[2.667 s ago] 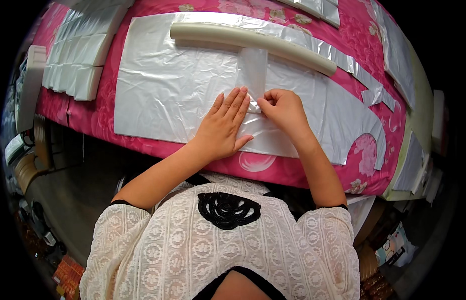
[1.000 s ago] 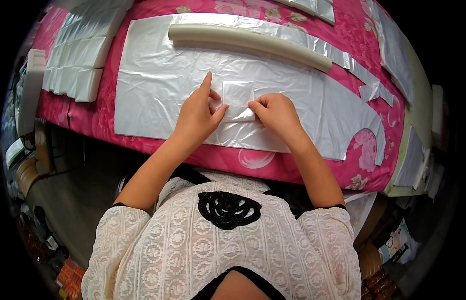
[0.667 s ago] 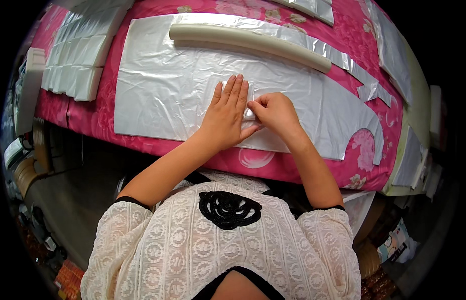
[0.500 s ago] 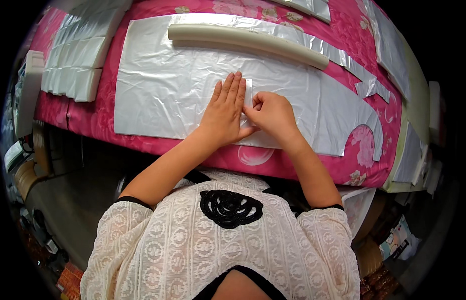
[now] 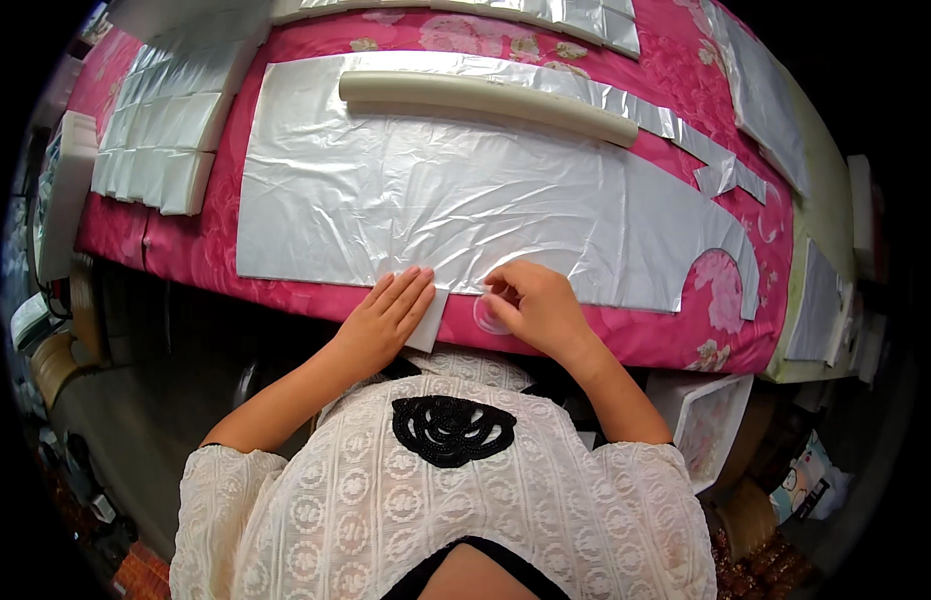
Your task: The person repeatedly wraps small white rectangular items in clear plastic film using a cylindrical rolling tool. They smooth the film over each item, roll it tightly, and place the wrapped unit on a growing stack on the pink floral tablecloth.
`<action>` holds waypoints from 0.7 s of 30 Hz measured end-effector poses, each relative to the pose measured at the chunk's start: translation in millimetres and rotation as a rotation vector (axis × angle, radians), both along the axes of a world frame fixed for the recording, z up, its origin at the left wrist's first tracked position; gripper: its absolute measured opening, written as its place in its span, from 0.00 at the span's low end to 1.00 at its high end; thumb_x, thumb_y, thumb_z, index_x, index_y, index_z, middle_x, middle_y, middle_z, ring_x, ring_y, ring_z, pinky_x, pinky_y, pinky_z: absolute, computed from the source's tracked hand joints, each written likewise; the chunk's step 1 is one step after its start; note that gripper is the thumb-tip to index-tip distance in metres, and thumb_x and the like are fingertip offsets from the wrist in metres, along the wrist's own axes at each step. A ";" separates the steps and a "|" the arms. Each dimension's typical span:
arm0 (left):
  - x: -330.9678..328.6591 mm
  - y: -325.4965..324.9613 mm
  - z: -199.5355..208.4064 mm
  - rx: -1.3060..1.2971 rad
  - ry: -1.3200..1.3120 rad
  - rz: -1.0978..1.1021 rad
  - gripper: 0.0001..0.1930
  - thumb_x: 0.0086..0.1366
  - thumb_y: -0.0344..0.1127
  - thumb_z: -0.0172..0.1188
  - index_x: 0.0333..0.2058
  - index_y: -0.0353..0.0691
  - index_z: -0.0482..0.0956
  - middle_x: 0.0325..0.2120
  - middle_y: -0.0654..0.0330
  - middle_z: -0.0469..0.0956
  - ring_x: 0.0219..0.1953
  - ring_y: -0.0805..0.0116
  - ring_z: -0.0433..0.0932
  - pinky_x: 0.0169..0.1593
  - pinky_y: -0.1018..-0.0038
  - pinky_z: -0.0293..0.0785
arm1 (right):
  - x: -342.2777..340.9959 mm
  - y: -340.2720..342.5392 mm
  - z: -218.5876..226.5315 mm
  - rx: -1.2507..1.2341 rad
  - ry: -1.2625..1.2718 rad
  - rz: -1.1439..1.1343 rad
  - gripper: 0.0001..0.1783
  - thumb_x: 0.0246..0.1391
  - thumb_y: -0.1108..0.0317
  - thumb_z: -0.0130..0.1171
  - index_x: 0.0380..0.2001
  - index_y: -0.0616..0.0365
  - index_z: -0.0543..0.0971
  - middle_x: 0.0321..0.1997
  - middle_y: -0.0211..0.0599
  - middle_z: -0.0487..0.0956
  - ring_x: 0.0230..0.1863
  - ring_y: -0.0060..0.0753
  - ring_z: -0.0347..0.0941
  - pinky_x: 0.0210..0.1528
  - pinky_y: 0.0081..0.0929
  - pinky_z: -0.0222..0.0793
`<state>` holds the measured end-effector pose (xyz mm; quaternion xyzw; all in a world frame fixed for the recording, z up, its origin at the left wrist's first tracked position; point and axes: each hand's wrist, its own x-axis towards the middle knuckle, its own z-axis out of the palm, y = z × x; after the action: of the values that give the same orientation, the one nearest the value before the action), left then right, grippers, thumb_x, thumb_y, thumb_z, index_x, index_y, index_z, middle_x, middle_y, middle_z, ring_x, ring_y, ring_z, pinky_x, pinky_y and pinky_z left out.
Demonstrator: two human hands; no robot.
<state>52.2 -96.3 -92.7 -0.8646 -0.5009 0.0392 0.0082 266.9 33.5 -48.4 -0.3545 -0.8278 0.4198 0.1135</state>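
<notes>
A large stack of thin silvery-white plastic sheets (image 5: 325, 190) lies on the table, creased around its near middle. My left hand (image 5: 390, 315) lies flat, fingers stretched together, on a small folded white plastic piece (image 5: 431, 318) at the table's near edge. Most of that piece is hidden beneath the hand. My right hand (image 5: 535, 305) is at the near edge of the large sheets with fingers curled and thumb close to the index finger. Whether anything sits between those fingertips cannot be made out. Across the sheets' far side rests a long off-white tube (image 5: 485, 98).
Folded white plastic packs (image 5: 155, 180) are piled at the left, and more packs (image 5: 545, 12) lie along the far side. A pink flowered cloth (image 5: 730, 345) covers the table. Plastic strips (image 5: 720, 175) lie at the right. A white bin (image 5: 710, 425) stands below the table's right edge.
Both hands have come back toward me from the middle of the sheets to their near edge. The small folded piece has moved with my left hand, and my right hand has drawn apart from it.
</notes>
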 end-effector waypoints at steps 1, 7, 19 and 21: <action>-3.2 -4.0 5.0 -0.104 -0.166 0.039 0.36 0.51 0.39 0.56 0.57 0.28 0.57 0.62 0.45 0.51 0.65 0.49 0.48 0.64 0.55 0.45 | -2.9 -2.5 -1.1 0.033 0.035 0.065 0.12 0.41 0.68 0.63 0.31 0.60 0.77 0.28 0.38 0.77 0.28 0.35 0.75 0.33 0.27 0.70; -2.5 0.6 53.9 -0.333 -0.841 0.280 0.31 0.52 0.23 0.52 0.57 0.42 0.62 0.58 0.41 0.53 0.58 0.41 0.57 0.61 0.59 0.53 | -25.7 -4.5 2.3 0.037 0.451 0.307 0.33 0.31 0.59 0.70 0.46 0.54 0.74 0.49 0.40 0.72 0.50 0.44 0.67 0.52 0.37 0.64; 20.1 75.1 69.8 -0.419 -1.151 0.474 0.20 0.53 0.26 0.60 0.46 0.38 0.72 0.39 0.53 0.73 0.39 0.63 0.75 0.42 0.72 0.71 | 11.3 75.0 2.2 0.237 0.462 -0.033 0.09 0.42 0.74 0.63 0.31 0.53 0.79 0.26 0.31 0.77 0.29 0.30 0.73 0.31 0.26 0.67; 19.1 85.4 69.6 -0.346 -1.149 0.436 0.21 0.53 0.27 0.61 0.47 0.39 0.71 0.41 0.54 0.73 0.39 0.64 0.75 0.42 0.72 0.71 | 24.0 125.4 12.2 -0.018 0.384 -0.301 0.05 0.47 0.71 0.62 0.30 0.56 0.80 0.27 0.30 0.78 0.28 0.22 0.73 0.31 0.21 0.67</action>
<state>71.4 -10.9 -23.1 -0.6148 -0.5763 -0.3495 -0.4095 290.9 158.9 -36.2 -0.3886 -0.7252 0.4651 0.3268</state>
